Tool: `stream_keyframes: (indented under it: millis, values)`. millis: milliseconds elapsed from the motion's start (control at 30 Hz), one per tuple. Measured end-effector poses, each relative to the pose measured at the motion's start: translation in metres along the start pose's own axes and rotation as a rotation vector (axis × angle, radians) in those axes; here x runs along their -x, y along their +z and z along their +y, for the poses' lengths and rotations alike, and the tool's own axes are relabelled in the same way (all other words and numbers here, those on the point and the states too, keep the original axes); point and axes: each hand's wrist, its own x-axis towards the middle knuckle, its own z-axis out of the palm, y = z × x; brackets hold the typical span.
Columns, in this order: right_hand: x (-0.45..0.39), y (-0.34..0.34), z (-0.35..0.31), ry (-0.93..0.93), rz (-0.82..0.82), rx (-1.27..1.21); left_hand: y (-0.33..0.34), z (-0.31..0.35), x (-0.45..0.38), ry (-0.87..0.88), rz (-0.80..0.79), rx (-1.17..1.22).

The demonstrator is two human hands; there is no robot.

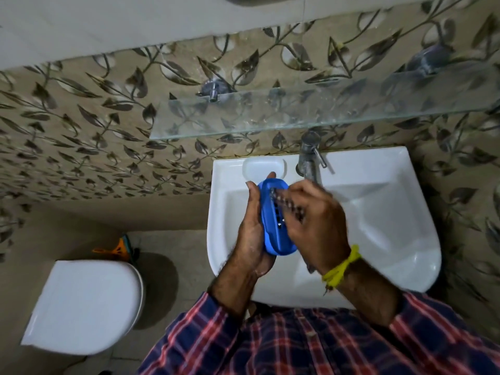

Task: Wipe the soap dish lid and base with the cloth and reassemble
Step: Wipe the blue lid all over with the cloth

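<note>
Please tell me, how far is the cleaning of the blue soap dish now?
Done: nothing clearly finished; I cannot judge how clean it is. In hand: the left hand holds a blue soap dish part with drain holes over the sink, while the right hand rubs it with something dark and blurred, probably the cloth. Left: I see no second part, so wiping it and reassembly seem to remain.

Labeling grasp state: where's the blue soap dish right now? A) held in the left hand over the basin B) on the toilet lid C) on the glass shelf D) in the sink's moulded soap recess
A: the left hand cradles the blue soap dish above the basin, with the right hand across it.
</note>
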Motion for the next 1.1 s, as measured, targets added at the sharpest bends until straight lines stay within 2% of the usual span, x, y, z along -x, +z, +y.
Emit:
stream_keyframes:
  millis: [67, 200, 333, 400, 500, 633, 800, 933, 1033, 1100]
  values:
    - [-0.016, 0.001, 0.000, -0.022, 0.008, 0.042, 0.002, -0.001, 0.000, 0.018, -0.003, -0.011]
    - [0.005, 0.003, -0.010, -0.320, -0.174, 0.097, -0.008, 0.013, 0.001, 0.035, -0.032, 0.061]
    - [-0.014, 0.004, -0.004, -0.224, -0.121, 0.116, -0.007, -0.001, 0.005, 0.017, 0.017, 0.012]
    - [-0.018, 0.011, -0.009, -0.275, -0.162, 0.098, -0.008, 0.006, 0.003, 0.019, 0.035, 0.038]
    - [0.010, 0.006, -0.010, -0.398, -0.265, 0.101, -0.013, 0.019, 0.001, 0.073, -0.019, 0.109]
    - [0.000, 0.006, -0.007, -0.264, -0.181, 0.123, -0.010, 0.006, -0.003, 0.037, 0.050, 0.045]
    - [0.027, -0.003, -0.003, -0.452, -0.270, 0.192, -0.014, 0.030, -0.015, 0.102, 0.012, 0.049]
    - [0.008, -0.005, 0.009, -0.224, -0.144, 0.198, -0.007, 0.014, -0.018, 0.045, 0.055, 0.042]
    - [0.018, -0.004, 0.009, -0.371, -0.230, 0.219, -0.010, 0.023, -0.020, 0.060, 0.016, 0.083]
    - [0.021, -0.013, 0.014, -0.362, -0.247, 0.262, -0.012, 0.025, -0.021, 0.084, 0.020, 0.047]
